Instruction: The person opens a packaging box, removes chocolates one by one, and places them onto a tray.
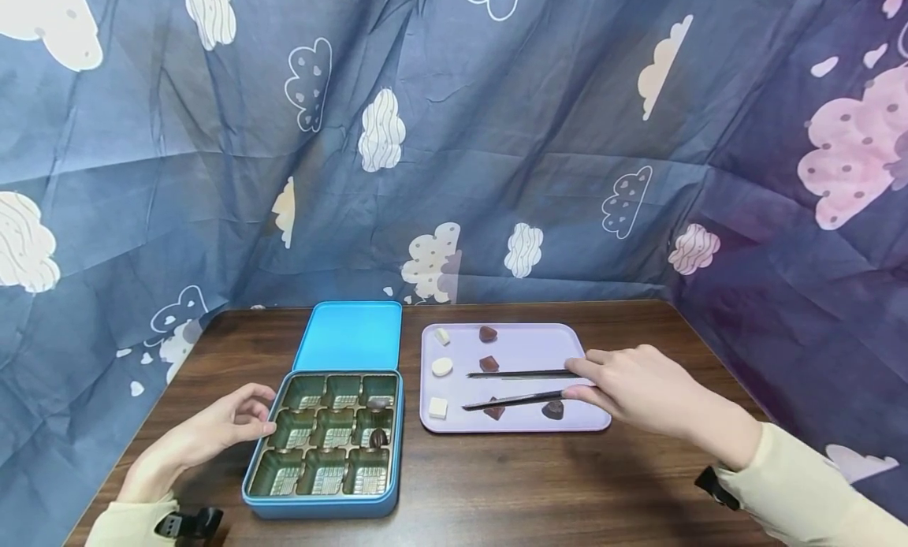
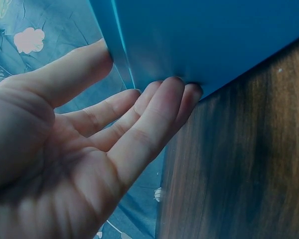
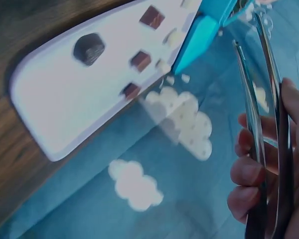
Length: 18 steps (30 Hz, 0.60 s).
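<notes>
My left hand (image 1: 234, 421) rests against the left side of an open blue tin (image 1: 326, 506), its fingers and thumb touching the outer wall. In the tin, a gold tray has several square compartments. A dark oval chocolate (image 1: 378, 437) lies in the right column's middle one, another dark chocolate (image 1: 379, 403) at the back right one. My right hand (image 1: 631, 385) holds slim dark tongs (image 3: 256, 134), arms spread, over a lilac tray (image 1: 525, 346). The tongs' lower arm overlaps a brown diamond-shaped chocolate (image 1: 494, 413) in the head view; nothing is between the tips.
Three white pieces, one an oval piece (image 1: 441, 366), line the tray's left side. Further brown chocolates include a heart-like one (image 1: 488, 334) and a darker one (image 1: 553, 410) near the front. The tin's blue lid (image 1: 355, 334) lies back behind it. A patterned cloth (image 1: 454, 176) hangs behind the table.
</notes>
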Available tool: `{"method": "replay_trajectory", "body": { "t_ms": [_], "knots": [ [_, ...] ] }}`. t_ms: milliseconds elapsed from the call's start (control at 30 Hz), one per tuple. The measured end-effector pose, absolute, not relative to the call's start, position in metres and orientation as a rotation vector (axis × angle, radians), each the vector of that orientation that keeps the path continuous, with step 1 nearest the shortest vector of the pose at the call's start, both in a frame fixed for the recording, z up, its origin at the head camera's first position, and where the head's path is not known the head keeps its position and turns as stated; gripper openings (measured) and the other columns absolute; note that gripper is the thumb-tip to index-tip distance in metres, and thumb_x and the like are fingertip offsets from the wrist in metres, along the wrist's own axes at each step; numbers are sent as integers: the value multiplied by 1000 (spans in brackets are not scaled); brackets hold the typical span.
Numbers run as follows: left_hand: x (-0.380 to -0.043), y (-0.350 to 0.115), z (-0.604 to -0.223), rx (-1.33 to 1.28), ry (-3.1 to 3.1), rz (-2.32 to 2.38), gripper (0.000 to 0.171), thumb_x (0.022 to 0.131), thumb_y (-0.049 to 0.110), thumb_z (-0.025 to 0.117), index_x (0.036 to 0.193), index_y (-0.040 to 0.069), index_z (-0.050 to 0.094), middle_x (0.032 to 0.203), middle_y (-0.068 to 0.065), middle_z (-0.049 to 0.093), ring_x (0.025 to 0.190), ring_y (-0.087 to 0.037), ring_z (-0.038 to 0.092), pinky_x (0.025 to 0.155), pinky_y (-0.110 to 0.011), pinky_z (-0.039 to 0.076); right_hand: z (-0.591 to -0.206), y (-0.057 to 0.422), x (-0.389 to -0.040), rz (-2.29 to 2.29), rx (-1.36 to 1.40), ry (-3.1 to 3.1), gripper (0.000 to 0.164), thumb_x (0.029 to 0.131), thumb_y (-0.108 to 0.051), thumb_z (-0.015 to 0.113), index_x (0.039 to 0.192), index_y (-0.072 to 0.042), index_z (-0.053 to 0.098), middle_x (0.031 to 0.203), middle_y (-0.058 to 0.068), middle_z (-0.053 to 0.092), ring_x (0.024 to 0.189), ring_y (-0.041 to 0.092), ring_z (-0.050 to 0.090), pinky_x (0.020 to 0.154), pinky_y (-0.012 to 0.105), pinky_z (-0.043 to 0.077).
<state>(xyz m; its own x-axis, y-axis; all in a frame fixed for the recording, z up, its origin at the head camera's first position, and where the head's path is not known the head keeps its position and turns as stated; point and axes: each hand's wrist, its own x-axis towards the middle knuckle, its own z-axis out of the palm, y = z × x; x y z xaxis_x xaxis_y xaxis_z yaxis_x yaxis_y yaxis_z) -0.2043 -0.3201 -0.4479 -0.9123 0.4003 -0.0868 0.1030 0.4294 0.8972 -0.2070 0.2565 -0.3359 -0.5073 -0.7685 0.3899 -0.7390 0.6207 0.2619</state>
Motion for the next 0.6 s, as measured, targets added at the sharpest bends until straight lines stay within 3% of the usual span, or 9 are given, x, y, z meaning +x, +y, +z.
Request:
{"method": "replay_trajectory", "body": {
  "t_ms": [133, 433, 600],
  "knots": [
    [-205, -320, -448, 461, 2403, 1473, 47, 93, 12, 66, 126, -9, 40, 95, -11, 52, 85, -14, 58, 79, -27, 49, -333, 228, -213, -162, 1254, -2284, 35, 97, -50, 52, 85, -18, 56, 63, -11, 38, 45, 6, 38, 36, 27, 27],
    [-206, -321, -449, 422, 2420, 1463, 48, 93, 14, 68, 126, -7, 41, 95, -12, 51, 86, -15, 58, 78, -27, 49, -328, 158, -213, -309, 1312, -2290, 30, 92, -47, 63, 80, -20, 58, 61, -8, 47, 49, 12, 52, 36, 30, 29],
    [-207, -321, -448, 418, 2421, 1461, 48, 92, 15, 68, 125, -8, 41, 95, -12, 51, 86, -15, 58, 78, -27, 49, -318, 117, -206, -371, 1330, -2448, 34, 95, -48, 59, 71, -23, 57, 58, -10, 47, 45, 8, 41, 39, 30, 31]
  ]
}}
